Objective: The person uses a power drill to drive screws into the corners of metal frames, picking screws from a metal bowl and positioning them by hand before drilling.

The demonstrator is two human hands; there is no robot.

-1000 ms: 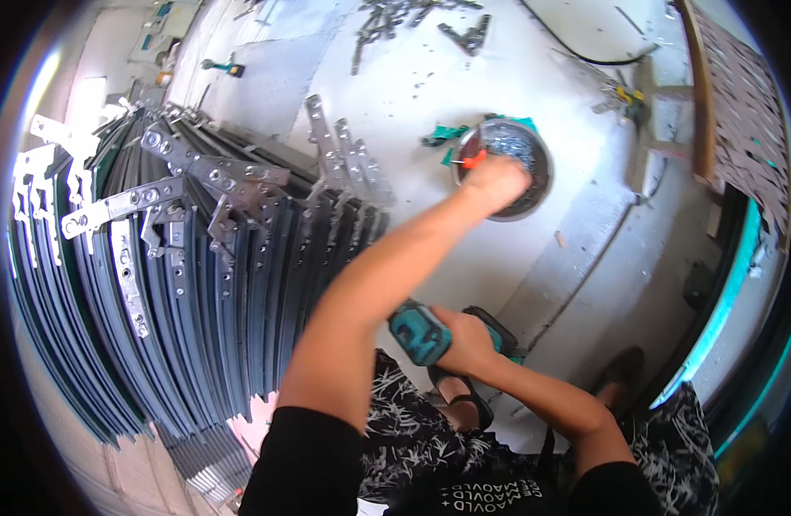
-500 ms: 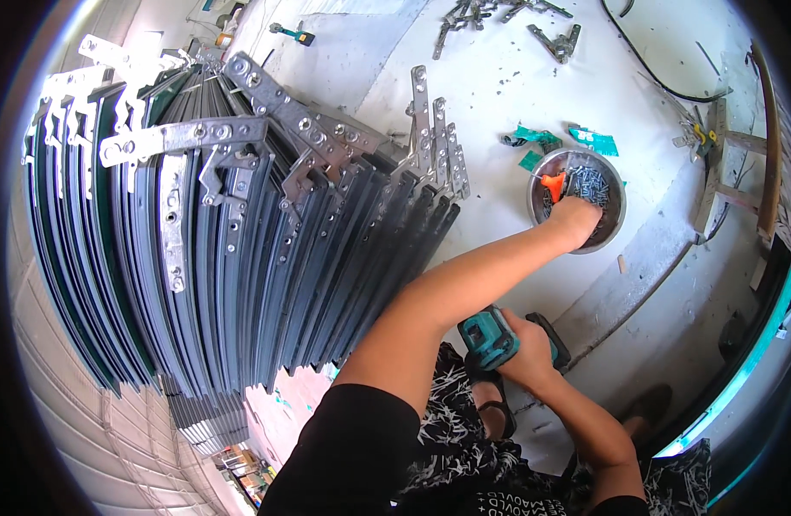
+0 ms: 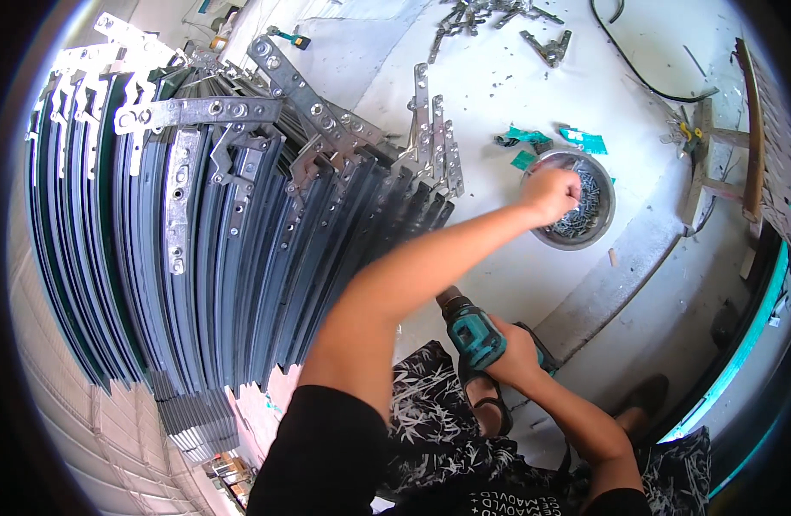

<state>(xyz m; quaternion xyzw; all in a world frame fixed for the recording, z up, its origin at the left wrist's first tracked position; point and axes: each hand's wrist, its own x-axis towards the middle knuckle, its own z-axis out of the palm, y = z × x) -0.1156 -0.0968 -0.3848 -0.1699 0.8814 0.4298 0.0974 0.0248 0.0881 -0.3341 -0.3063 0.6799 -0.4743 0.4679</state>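
A round metal bowl [image 3: 610, 215] of small screws [image 3: 589, 205] stands on the floor at the right. Over its left side is my left hand [image 3: 554, 195], fingers curled closed; what lies inside them, if anything, is hidden. My right hand [image 3: 516, 353] is wrapped round the grip of a teal and black cordless drill [image 3: 477, 338], its chuck toward the far left. Large on the left stands a stack of long dark grey frame profiles [image 3: 240, 284]. Metal hinge arms [image 3: 197, 112] with rivets and holes are fixed across their upper ends.
Teal wrapper scraps [image 3: 583, 140] lie beyond the bowl. Farther off are loose hinge arms [image 3: 550, 47], a black hose [image 3: 645, 82] and another teal power tool [image 3: 289, 37]. A wooden frame [image 3: 701, 163] and yellow-handled pliers [image 3: 689, 132] are at the right. My sandalled foot [image 3: 486, 402] is below the drill.
My left hand has lifted from among the screws and moved left over the bowl, now covering the orange thing there. The drill has turned, bringing its chuck into sight.
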